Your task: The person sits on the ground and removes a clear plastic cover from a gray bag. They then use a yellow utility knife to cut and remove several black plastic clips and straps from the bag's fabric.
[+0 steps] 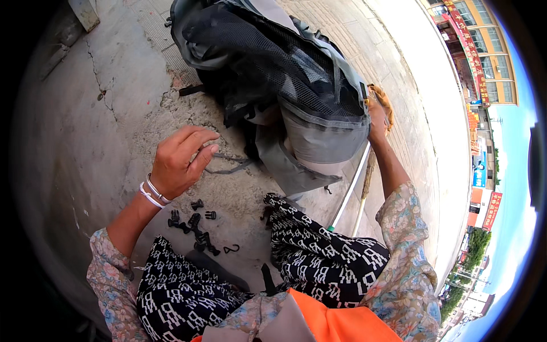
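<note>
A large grey fabric bag with black mesh panels point(325, 139) lies on the ground in front of me, a loose grey flap hanging toward my knees. My right hand point(377, 121) is closed on the bag's right edge; its fingertips are partly hidden. My left hand point(181, 159) hovers left of the bag, thumb and bent fingers apart, with nothing visible between them. Just beyond the left thumb, a thin grey strap point(231, 165) trails from the bag. Below that hand, several black plastic buckles point(199, 231) lie in a cluster beside a small black hook point(231, 249).
A white pole point(348, 191) and a wooden stick point(363, 202) lie on the right, beneath my right forearm. Something tan and crumpled point(387, 105) sits beyond my right hand. The concrete ground point(74, 154) is cracked at left. Buildings point(490, 51) line the far right.
</note>
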A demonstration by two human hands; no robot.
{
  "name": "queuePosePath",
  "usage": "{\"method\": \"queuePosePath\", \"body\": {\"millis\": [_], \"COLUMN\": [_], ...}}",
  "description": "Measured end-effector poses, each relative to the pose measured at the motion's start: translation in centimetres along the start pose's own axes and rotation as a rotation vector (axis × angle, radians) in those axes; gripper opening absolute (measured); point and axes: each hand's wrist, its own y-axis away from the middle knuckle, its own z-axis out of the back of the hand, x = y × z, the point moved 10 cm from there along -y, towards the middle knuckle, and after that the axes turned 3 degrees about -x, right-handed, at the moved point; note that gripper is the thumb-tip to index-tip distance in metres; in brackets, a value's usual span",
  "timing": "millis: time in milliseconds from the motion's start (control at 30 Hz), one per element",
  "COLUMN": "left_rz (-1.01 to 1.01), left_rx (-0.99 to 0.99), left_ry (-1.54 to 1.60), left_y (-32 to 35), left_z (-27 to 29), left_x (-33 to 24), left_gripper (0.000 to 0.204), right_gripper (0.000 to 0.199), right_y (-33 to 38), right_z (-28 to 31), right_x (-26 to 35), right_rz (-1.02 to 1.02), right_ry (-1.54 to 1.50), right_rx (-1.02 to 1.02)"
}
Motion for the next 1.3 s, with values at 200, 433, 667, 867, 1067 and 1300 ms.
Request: {"method": "queuePosePath", "body": {"millis": [200, 433, 667, 867, 1067, 1300], "left_rz": [-0.365, -0.193, -0.204, 0.012, 0.008, 0.071], "left_rx": [-0.033, 0.115, -0.124, 0.167, 0.202, 0.222], "left_ry": [0.015, -0.186, -0.3, -0.266, -0.269, -0.265], "left_y": [-7.1, -7.2, -7.7, -4.9, -3.0, -2.3], "left_z": [-2.0, -6.2, -2.1, -3.8, -9.9, -15.2], "left_x": [-8.6, -5.4, -2.3, 2.3, 3.3, 5.3], "left_gripper": [0.027, 0.024, 0.019, 0.008, 0.035, 0.014], "right_gripper": [0.027, 0.029, 0.035, 0.038, 0.035, 0.033], "right_y": [-0.1, -1.6, -7.5, -7.5, -7.5, -8.1], "right_z": [-1.3, -2.5, 0.2, 2.6, -1.6, -3.6], "right_x": [5.4, 6.5, -5.4, -19.5, -20.5, -21.5], "right_rz": [0.013, 0.043, -0.116, -0.46, -0.486, -0.608], "right_ry": [-0.116, -0.261, 0.217, 0.493, 0.286, -0.084], "right_rx": [-0.07, -0.183, -0.302, -0.067, 0.158, 0.359]}}
